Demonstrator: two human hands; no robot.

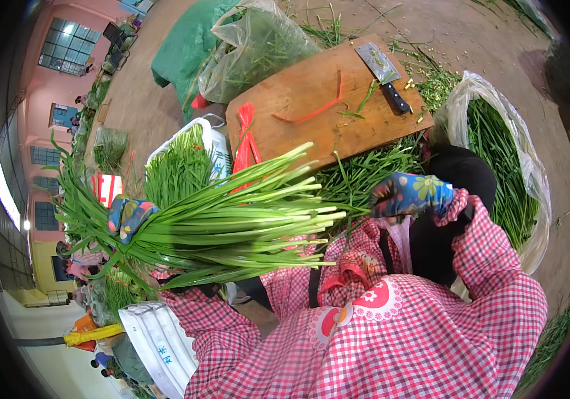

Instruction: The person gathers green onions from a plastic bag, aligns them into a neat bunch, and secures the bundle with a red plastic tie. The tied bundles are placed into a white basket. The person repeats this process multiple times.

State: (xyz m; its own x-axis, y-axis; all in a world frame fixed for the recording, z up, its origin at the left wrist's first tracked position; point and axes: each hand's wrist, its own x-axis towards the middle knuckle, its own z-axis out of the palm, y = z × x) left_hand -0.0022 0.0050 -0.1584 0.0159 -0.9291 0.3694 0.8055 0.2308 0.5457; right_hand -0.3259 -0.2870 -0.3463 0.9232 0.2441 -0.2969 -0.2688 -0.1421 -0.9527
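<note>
My left hand (pixel 132 218), in a blue flowered covering, is closed around the leafy part of a large bunch of garlic chives (pixel 225 224). The bunch lies sideways across my front, its pale cut ends pointing right. Just beyond those ends is my right hand (pixel 404 194), covered in the same flowered cloth, with blurred fingers that look curled. A thin green leaf reaches to its fingertips; whether they grip it is hidden by the blur. Loose chives (pixel 369 164) lie below my right hand's far side, along the near edge of a wooden board (pixel 300 134).
On the board rest a cleaver (pixel 382 75), a red strip (pixel 310 115) and a bundle of red ties (pixel 246 134). A white basket (pixel 205 127) holds more chives. Plastic bags of greens stand behind the board (pixel 260 55) and at right (pixel 529 149). People sit farther left.
</note>
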